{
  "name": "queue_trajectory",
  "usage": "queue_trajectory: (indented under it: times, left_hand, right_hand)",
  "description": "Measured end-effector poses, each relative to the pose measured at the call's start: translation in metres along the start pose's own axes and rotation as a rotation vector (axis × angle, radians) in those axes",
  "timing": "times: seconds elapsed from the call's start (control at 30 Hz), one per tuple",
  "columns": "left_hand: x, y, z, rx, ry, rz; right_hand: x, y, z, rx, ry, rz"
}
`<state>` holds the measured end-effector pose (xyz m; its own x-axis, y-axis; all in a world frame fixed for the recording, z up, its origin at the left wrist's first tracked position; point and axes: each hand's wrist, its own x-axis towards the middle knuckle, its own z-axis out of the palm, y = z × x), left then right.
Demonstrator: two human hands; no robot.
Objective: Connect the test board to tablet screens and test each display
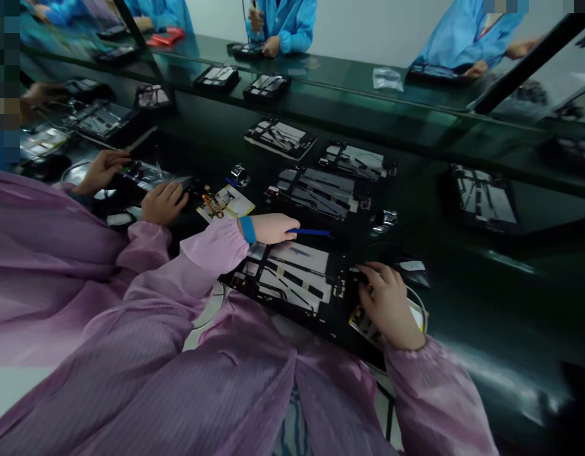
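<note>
My left hand, with a teal band at its wrist, is closed round a slim blue stick pointing right. Below it lies an opened tablet, its pale battery cells and dark ribbon cables exposed. At the tablet's right edge is my right hand, fingers bent around something dark that I cannot make out. Under that hand is a yellow-edged sheet, partly covered. Behind the stick sits another opened tablet.
More opened tablets stand further back. Small shiny metal parts and a yellow-edged card lie nearby. At left, a co-worker's hands handle parts. A raised glass shelf edge crosses behind; people in blue work beyond.
</note>
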<state>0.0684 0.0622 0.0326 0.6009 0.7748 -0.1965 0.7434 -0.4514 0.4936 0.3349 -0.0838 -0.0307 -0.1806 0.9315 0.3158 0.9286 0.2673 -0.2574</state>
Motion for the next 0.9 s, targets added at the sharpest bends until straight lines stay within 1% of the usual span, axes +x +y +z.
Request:
queue_trajectory:
  times: [0.07, 0.1, 0.13, 0.17, 0.23, 0.27, 0.33, 0.4, 0.47, 0.6, 0.77, 0.83, 0.9]
  left_hand:
    - [-0.017, -0.005, 0.0, -0.01, 0.002, 0.002]
    - [-0.027, -0.008, 0.0, -0.01, 0.025, -0.027]
    - [-0.038, -0.013, 0.001, 0.001, 0.097, -0.092]
    - [-0.048, -0.017, 0.004, 0.014, 0.17, -0.172]
    - [-0.069, -0.026, 0.012, 0.021, 0.273, -0.32]
    - [-0.078, -0.03, 0.019, 0.011, 0.3, -0.378]
    - [-0.093, -0.037, 0.032, -0.029, 0.301, -0.44]
    - [-0.103, -0.042, 0.044, -0.091, 0.259, -0.459]
    - [-0.109, -0.046, 0.052, -0.155, 0.234, -0.472]
    - [-0.109, -0.048, 0.056, -0.204, 0.291, -0.498]
    - [-0.108, -0.045, 0.053, -0.226, 0.315, -0.518]
    - [-0.108, -0.043, 0.052, -0.277, 0.324, -0.533]
    - [-0.109, -0.041, 0.051, -0.333, 0.334, -0.559]
  right_hand:
    - [0.0, -0.017, -0.006, 0.078, 0.083, -0.065]
    - [0.0, -0.028, -0.006, 0.126, 0.101, -0.101]
    - [0.001, -0.042, -0.005, 0.169, 0.081, -0.148]
    - [0.003, -0.055, -0.002, 0.197, 0.039, -0.208]
    - [0.006, -0.081, 0.008, 0.195, -0.114, -0.309]
    - [0.008, -0.09, 0.013, 0.179, -0.187, -0.339]
    - [0.011, -0.101, 0.022, 0.143, -0.292, -0.357]
    - [0.011, -0.103, 0.025, 0.112, -0.323, -0.335]
    - [0.009, -0.099, 0.023, 0.081, -0.32, -0.307]
    - [0.003, -0.092, 0.016, 0.013, -0.276, -0.289]
    - [0.005, -0.082, 0.02, -0.021, -0.108, -0.292]
    - [0.008, -0.079, 0.023, 0.02, -0.056, -0.284]
    - [0.012, -0.078, 0.026, 0.079, -0.002, -0.241]
